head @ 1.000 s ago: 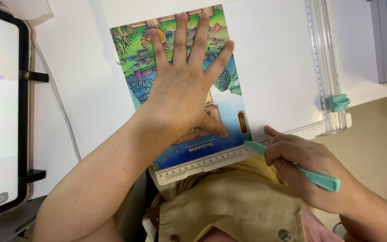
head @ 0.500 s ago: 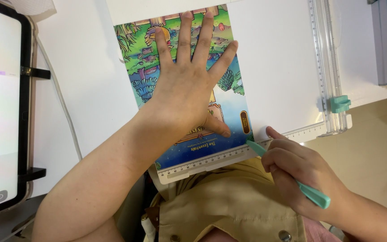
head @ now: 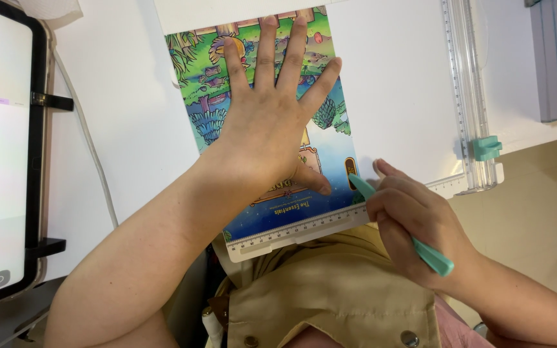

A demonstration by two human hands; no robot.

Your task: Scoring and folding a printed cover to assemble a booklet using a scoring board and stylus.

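Right now my left hand [head: 272, 129] lies flat, fingers spread, pinning the colourful printed sheet [head: 259, 116]. My right hand [head: 414, 225], gripping a teal cutting pen [head: 398, 222], sits just right of the sheet, its tip at the sheet's near right edge.

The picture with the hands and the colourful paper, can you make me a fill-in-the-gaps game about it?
1. The left hand lies ______ on the colourful printed sheet.
2. The right hand holds a slim ______ tool coloured like mint.
3. The sheet lies on a white paper ______ with ruler marks along its edge.
4. The tablet stands on the person's ______ side.

Missing words: flat; teal; trimmer; left
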